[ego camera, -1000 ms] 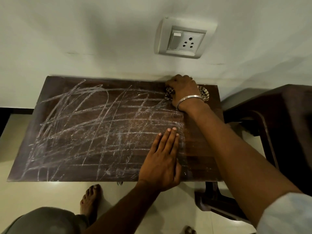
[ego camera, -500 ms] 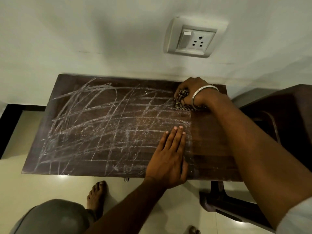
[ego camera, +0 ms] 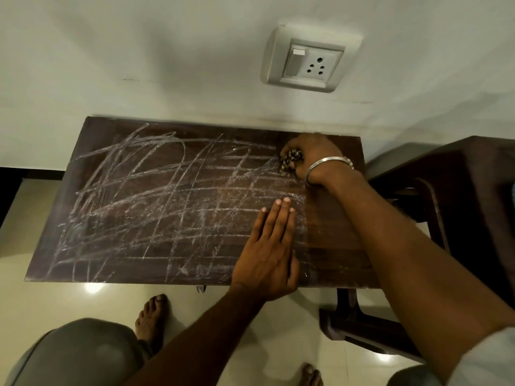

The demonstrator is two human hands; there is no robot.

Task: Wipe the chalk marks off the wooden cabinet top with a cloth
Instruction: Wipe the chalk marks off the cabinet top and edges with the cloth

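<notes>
Floor (ego camera: 55, 299): pale glossy tiles, a bare foot (ego camera: 150, 319) standing just below the cabinet's front edge.
Left hand (ego camera: 269, 252): lay flat, fingers straight and together, palm pressing the cabinet top (ego camera: 334, 246) near its front right.
Chalk marks (ego camera: 156, 201): white criss-cross scribbles covered the left and middle of the dark wood.
Right hand (ego camera: 315, 154): fingers curled round a bunched patterned cloth (ego camera: 291, 160), held against the top's far right corner.
Wall (ego camera: 139, 51): pale, bearing a switch socket (ego camera: 306, 62) above.

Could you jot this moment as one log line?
right hand: grips cloth, far-right corner | left hand: flat on cabinet top | chalk marks: mostly unwiped
</notes>
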